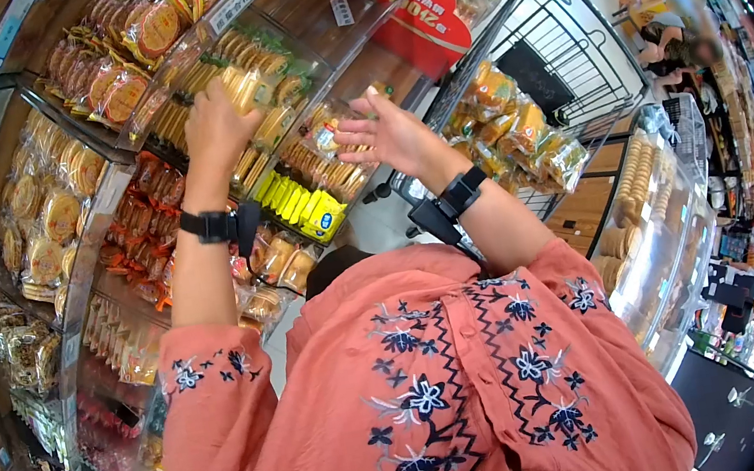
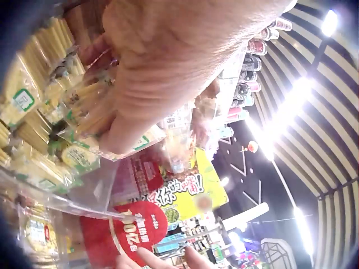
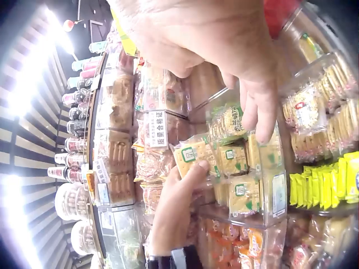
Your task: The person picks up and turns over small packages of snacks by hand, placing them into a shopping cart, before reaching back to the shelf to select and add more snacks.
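In the head view my left hand (image 1: pixel 222 130) pinches a clear cracker packet (image 1: pixel 244 88) over a bin of similar packets. The right wrist view shows the same left hand (image 3: pixel 174 204), thumb on the green-labelled packet (image 3: pixel 193 156). Up close in the left wrist view, the left hand (image 2: pixel 168 67) bends over the packets, its fingertips partly hidden. My right hand (image 1: pixel 394 138) hangs with fingers extended near the bin of round crackers (image 1: pixel 323 136), holding nothing. In the right wrist view that right hand (image 3: pixel 207 42) looms above the cracker bin.
Bright yellow packets (image 1: pixel 302 206) fill a bin nearer my body. A red heart-shaped sign (image 1: pixel 423 19) stands beyond the right hand. Clear bin dividers run between the goods. Bagged snacks (image 1: pixel 518 132) and a black wire rack (image 1: pixel 562 37) are on the right.
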